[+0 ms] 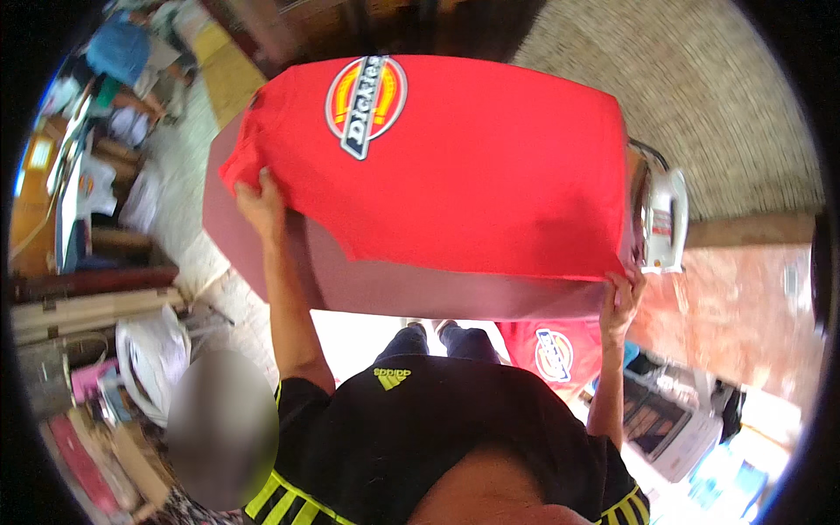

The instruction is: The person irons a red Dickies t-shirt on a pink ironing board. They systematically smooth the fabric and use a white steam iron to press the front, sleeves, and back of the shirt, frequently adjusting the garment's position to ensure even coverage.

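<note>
A red T-shirt with a round yellow-and-red printed badge lies spread over a padded, dusky-pink ironing board. At its left end, near the collar and sleeve, my left hand grips the bunched cloth. My right hand pinches the lower right corner of the shirt at the board's near edge. Just beyond that corner, a white iron rests at the board's right end. The shirt's near edge hangs slightly slanted, leaving a strip of the board bare toward me.
Another red garment with a similar badge hangs or lies below the board on the right. A white appliance with a dark window stands at lower right. A white plastic chair is at left. Farther back left, a person in blue is bent down.
</note>
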`<action>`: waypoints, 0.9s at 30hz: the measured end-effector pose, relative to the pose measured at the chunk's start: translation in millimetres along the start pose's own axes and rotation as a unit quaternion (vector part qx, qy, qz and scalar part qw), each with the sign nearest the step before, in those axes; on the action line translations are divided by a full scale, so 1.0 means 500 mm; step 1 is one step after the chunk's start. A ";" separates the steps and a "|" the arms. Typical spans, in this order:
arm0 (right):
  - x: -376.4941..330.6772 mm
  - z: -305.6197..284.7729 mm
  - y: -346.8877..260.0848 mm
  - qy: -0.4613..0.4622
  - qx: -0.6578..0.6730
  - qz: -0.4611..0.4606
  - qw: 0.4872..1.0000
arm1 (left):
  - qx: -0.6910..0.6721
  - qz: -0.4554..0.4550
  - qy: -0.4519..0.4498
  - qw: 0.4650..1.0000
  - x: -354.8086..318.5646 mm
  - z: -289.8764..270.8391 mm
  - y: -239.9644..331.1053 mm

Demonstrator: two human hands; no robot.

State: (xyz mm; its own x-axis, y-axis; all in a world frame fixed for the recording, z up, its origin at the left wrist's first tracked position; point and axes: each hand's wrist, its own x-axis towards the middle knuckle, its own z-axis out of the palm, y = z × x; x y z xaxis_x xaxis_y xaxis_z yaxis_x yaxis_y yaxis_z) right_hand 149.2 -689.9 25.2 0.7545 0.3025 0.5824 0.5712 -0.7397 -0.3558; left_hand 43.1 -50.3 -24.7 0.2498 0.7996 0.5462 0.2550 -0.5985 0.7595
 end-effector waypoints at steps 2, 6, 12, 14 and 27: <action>0.024 -0.036 -0.018 -0.005 -0.011 0.008 1.000 | -0.211 -0.099 -0.034 0.972 0.012 -0.008 0.042; 0.071 -0.109 -0.031 -0.031 0.000 0.031 0.999 | -0.438 -0.325 -0.099 0.832 0.054 -0.049 0.016; 0.079 -0.203 -0.027 0.004 0.030 0.045 0.999 | -0.488 -0.314 -0.126 0.804 0.056 -0.127 0.048; 0.073 -0.234 -0.018 0.011 0.041 0.032 0.999 | -0.454 -0.265 -0.094 0.845 0.029 -0.165 0.114; -0.224 -0.299 -0.055 -0.117 0.063 0.114 0.985 | -0.345 -0.267 -0.029 0.900 -0.236 -0.423 0.045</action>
State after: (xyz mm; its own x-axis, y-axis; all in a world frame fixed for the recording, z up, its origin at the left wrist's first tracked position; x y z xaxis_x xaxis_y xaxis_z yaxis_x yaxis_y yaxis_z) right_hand 0.6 -793.3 79.0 0.9129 0.2784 0.2985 0.4033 -0.7282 -0.5542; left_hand -178.1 -147.5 2.5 0.3163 0.9480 0.0348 -0.2822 0.0590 0.9575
